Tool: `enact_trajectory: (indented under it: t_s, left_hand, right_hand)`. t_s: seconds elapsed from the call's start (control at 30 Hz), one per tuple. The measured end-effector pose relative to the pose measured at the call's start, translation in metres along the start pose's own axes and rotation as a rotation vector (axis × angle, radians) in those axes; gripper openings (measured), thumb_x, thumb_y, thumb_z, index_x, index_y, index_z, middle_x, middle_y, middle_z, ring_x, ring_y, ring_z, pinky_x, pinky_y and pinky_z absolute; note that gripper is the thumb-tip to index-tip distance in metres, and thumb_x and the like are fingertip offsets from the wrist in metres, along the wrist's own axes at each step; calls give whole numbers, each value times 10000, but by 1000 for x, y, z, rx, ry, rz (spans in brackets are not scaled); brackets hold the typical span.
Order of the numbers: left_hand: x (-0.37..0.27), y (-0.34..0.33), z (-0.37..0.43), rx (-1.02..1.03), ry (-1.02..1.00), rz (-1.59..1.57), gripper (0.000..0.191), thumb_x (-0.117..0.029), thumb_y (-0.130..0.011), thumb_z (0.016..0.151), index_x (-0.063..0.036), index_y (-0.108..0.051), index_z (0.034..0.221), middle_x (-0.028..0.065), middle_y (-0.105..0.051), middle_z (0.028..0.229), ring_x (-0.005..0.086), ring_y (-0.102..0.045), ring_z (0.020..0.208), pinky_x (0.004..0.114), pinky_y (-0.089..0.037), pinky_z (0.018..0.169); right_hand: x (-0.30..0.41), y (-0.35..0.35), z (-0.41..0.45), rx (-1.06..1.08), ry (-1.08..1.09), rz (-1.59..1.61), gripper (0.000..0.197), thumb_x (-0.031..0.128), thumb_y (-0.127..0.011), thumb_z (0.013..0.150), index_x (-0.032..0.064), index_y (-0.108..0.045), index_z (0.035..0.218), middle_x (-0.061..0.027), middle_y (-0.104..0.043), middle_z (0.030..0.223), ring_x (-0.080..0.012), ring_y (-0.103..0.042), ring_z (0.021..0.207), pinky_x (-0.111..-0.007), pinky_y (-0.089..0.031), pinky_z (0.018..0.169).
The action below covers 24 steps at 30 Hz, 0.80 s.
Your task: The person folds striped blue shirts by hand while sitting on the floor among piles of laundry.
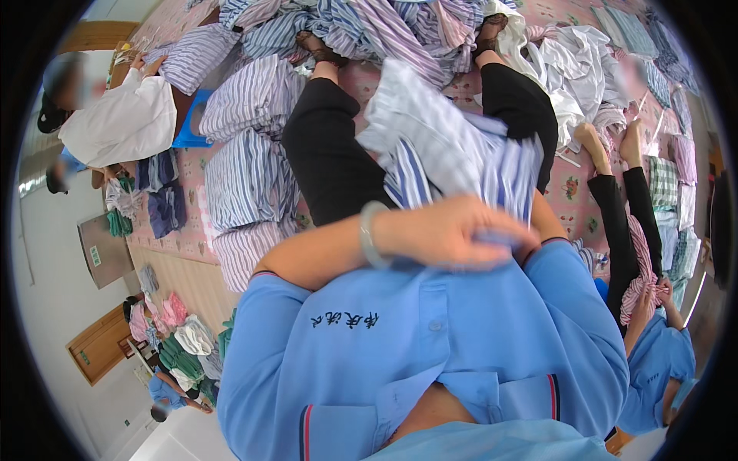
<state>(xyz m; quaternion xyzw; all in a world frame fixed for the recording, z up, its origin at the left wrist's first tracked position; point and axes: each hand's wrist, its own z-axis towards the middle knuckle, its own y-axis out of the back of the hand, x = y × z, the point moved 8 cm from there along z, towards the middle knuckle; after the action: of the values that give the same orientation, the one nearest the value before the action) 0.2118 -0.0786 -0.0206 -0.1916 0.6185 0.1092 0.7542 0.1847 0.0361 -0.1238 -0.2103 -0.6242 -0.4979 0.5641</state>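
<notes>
A blue-and-white striped garment with a pale grey-white part (426, 127) is raised between my black-trousered legs, blurred by motion. My left hand (461, 230), with a pale bangle (372, 233) at the wrist, reaches across my front to the garment's lower edge. Bluish cloth shows between its blurred fingers; whether they grip it I cannot tell. My right forearm (542, 216) runs up behind the cloth, which hides the right hand.
Folded striped garments (251, 173) are stacked at my left. Loose striped clothes (369, 29) heap by my feet, white cloth (576, 69) to their right. Co-workers handle cloth at left and right: one in white (121, 115), one in blue (657, 369). A blue plastic container (193, 124) stands beyond the stacks.
</notes>
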Motion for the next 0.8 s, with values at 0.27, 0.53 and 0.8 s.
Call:
enact_trajectory:
  t_s: [0.27, 0.53, 0.8]
  left_hand:
    - [-56, 19, -25, 135, -23, 69, 324, 12, -495, 820, -5, -579, 1133, 146, -633, 1041, 242, -646, 812, 297, -493, 680]
    - [-52, 10, -17, 165, -19, -1, 332, 8, -498, 830, 11, -545, 1159, 141, -612, 1089, 255, -637, 853, 284, -495, 699]
    - [-77, 142, -105, -898, 37, 354, 241, -64, -474, 881, 18, -534, 1100, 89, -598, 1029, 145, -563, 943, 264, -432, 850]
  right_hand:
    - [12, 34, -10, -162, 76, 24, 251, 153, -535, 845, 14, -591, 1046, -152, -642, 922, -275, -610, 796, -360, -482, 704]
    - [-5, 40, -11, -124, 94, -30, 240, 152, -532, 847, 15, -597, 1034, -137, -645, 922, -244, -612, 778, -341, -479, 693]
    - [-159, 21, -32, 10, 54, -412, 231, 151, -530, 850, 15, -604, 1021, -122, -649, 922, -213, -614, 761, -323, -477, 682]
